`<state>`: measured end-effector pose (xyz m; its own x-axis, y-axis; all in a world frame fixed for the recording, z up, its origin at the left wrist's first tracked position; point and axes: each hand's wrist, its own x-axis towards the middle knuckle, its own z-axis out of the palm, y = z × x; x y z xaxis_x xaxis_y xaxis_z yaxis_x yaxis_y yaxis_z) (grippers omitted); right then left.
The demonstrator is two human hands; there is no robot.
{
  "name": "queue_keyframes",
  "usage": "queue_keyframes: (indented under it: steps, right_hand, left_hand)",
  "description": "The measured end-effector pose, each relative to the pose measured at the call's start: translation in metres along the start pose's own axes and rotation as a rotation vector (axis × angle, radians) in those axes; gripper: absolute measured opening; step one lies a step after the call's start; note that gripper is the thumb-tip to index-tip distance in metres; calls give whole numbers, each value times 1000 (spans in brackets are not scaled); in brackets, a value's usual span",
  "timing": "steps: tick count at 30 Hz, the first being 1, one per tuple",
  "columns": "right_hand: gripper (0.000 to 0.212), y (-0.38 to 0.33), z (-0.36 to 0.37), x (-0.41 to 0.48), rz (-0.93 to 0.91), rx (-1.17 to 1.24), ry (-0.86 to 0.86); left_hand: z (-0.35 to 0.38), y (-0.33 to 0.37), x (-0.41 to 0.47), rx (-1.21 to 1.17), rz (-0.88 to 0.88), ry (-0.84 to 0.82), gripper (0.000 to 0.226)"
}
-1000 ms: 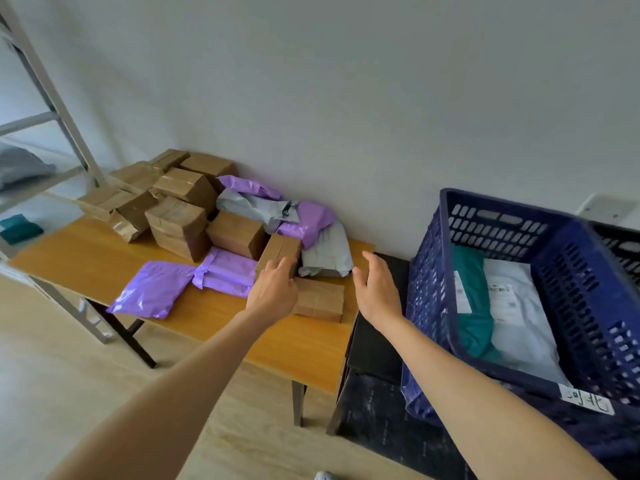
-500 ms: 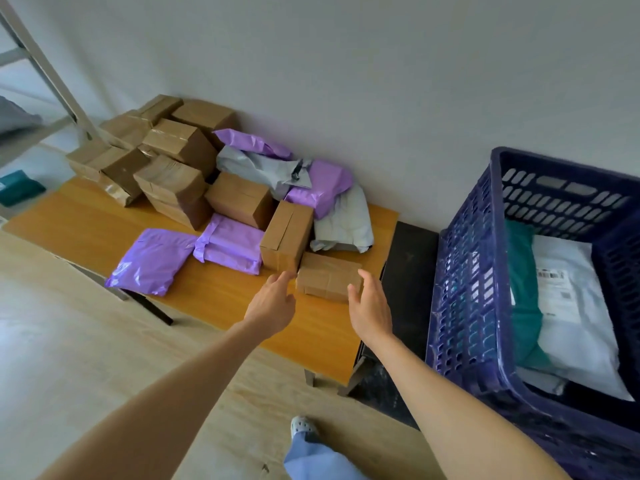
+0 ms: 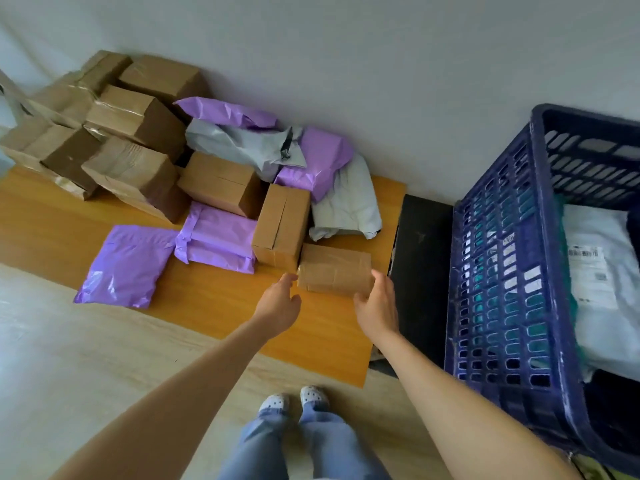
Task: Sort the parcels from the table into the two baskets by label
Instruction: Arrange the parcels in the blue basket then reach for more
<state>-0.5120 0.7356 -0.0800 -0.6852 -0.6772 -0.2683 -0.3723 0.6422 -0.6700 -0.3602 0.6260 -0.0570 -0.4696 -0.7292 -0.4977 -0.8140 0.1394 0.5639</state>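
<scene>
A small flat cardboard parcel (image 3: pixel 334 268) lies near the right end of the wooden table (image 3: pixel 214 306). My right hand (image 3: pixel 377 306) touches its near right corner, fingers along the right edge and thumb at the near edge. My left hand (image 3: pixel 280 303) is open, its fingertips just short of the parcel's near left corner. Beside the parcel stands a taller cardboard box (image 3: pixel 282 225). Two purple mailers (image 3: pixel 128 265) (image 3: pixel 216 239) lie flat to the left. At the right, the blue basket (image 3: pixel 502 271) holds a white labelled mailer (image 3: pixel 599 278) and a teal one.
Several cardboard boxes (image 3: pixel 135 116) are stacked at the table's back left, with purple and grey mailers (image 3: pixel 242 140) heaped against the wall. A black stand (image 3: pixel 422 271) sits between table and basket. My feet (image 3: pixel 294 400) stand on the wooden floor by the table's front edge.
Both hands came down and closed in on the small flat parcel; the right one now touches its corner. The view tilted downward, bringing my legs and feet into sight.
</scene>
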Motion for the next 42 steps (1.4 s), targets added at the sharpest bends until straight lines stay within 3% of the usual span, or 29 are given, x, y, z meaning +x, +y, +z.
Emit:
queue_keyframes:
  steps: [7, 15, 30, 42]
  right_hand:
    - [73, -3, 10, 14, 258, 212, -44]
    - [64, -2, 20, 12, 383, 230, -40]
    - [61, -30, 31, -34, 453, 330, 93]
    - [52, -55, -9, -66, 378, 501, 238]
  left_hand:
    - [6, -1, 33, -164, -124, -128, 47]
    - [16, -8, 48, -358, -154, -160, 58]
    - [-18, -21, 26, -389, -46, -201, 53]
    - [-41, 12, -9, -416, 105, -133, 40]
